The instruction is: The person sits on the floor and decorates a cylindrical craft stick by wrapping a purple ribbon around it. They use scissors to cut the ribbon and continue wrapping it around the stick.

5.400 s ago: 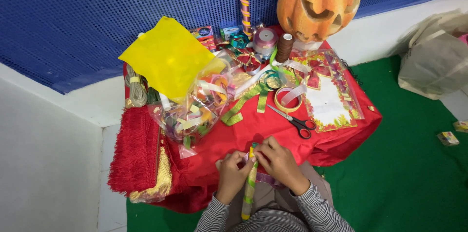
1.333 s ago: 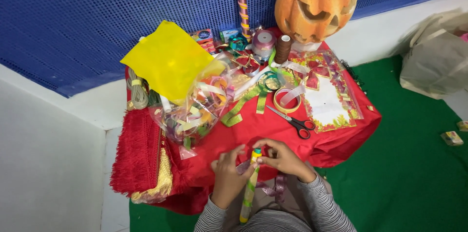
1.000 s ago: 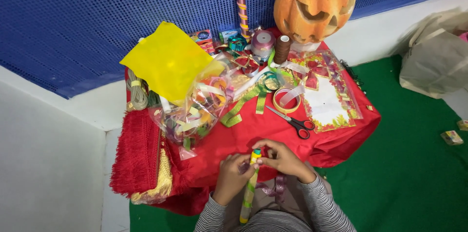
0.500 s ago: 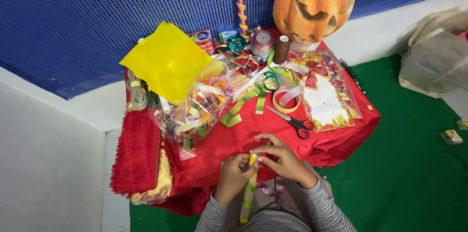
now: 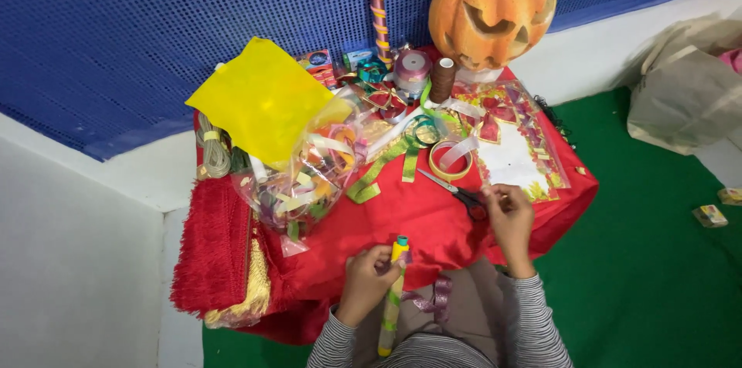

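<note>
Head view: left hand grips ribbon-wrapped stick.

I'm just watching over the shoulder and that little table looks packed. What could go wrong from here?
The right hand is at the red-handled scissors, whose blades lie open on the red cloth; fingers could get nicked. The left hand alone holds the ribbon-wrapped stick, so the loose purple ribbon hanging off it may unwind. The bulging clear bag of ribbons crowds the table's left side and could be knocked off.
</note>
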